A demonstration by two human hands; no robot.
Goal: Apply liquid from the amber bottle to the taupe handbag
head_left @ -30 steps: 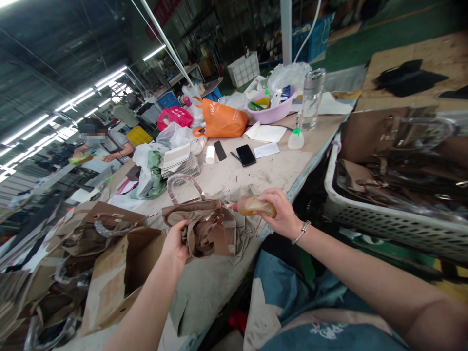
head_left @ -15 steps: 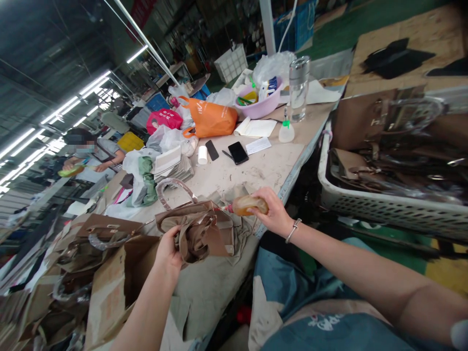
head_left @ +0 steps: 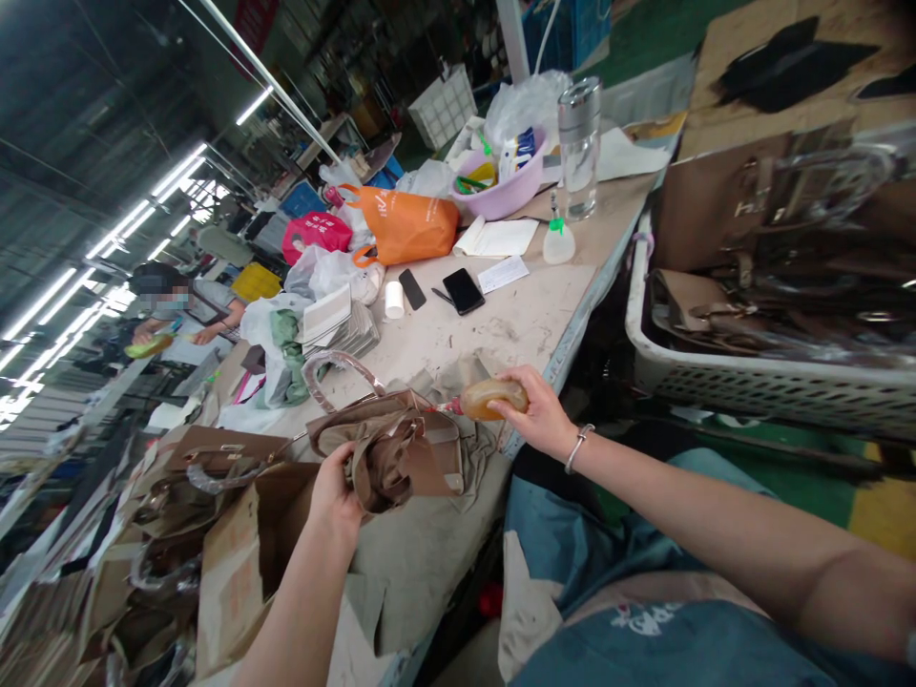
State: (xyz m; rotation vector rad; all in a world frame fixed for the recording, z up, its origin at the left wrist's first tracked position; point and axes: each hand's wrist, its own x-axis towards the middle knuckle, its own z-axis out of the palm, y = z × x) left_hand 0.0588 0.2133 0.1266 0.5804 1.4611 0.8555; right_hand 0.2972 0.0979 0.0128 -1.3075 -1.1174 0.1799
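A brown handbag (head_left: 436, 458) with a plastic-wrapped handle lies on a grey-green cloth (head_left: 415, 563) at the near edge of the table. Its fabric lining (head_left: 383, 463) is bunched up out of the opening. My left hand (head_left: 336, 491) is closed around the lining and the bag's near side; some of its fingers are hidden. In my right hand (head_left: 533, 410) is a squeeze bottle (head_left: 487, 399) of amber liquid, probably glue, held sideways. Its reddish nozzle points left at the bag's edge; whether the tip touches is too small to tell.
Left of the bag stand an open cardboard box (head_left: 233, 572) and more brown handbags (head_left: 215, 448). A white basket (head_left: 773, 372) of wrapped bags is at the right. Beyond lie a phone (head_left: 464, 291), a small green-capped bottle (head_left: 559, 243) and an orange bag (head_left: 407, 227). A co-worker (head_left: 190, 305) sits far left.
The view has shifted slightly. Both hands keep their hold on the bag and the squeeze bottle, with the nozzle still at the bag's edge.
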